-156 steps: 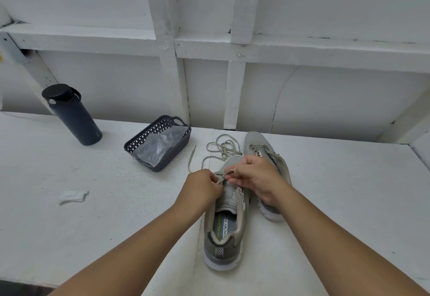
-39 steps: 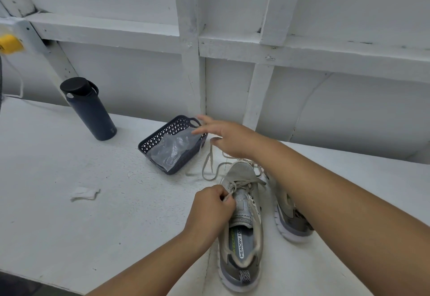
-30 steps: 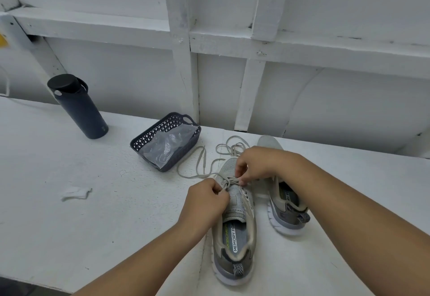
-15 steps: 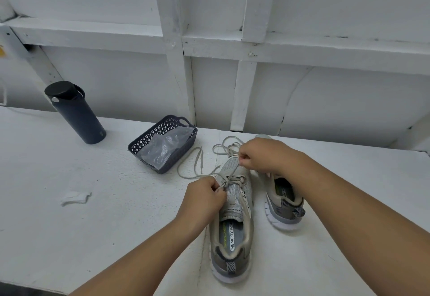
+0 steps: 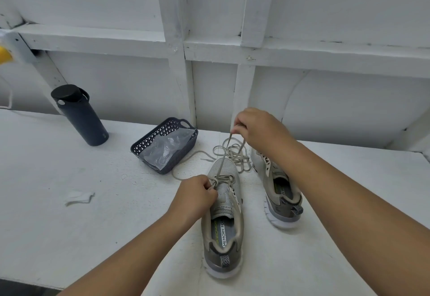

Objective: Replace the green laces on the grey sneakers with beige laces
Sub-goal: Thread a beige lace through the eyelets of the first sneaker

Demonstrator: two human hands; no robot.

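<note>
On the white tabletop (image 5: pixel 69 226), near sneaker (image 5: pixel 222 216) lies heel toward me, toe toward the wall, long axis running away from me; the second sneaker (image 5: pixel 277 193) lies just beside it on the right. My left hand (image 5: pixel 195 196) pinches the lace at the lower eyelets, steadying the shoe. My right hand (image 5: pixel 254 128) pinches the beige lace (image 5: pixel 222 156) and holds it taut above the toe; slack lies looped beyond. I judge the lace soft, light and limp: best gripped near its stiff tip. Shoe light, so it needs holding down.
</note>
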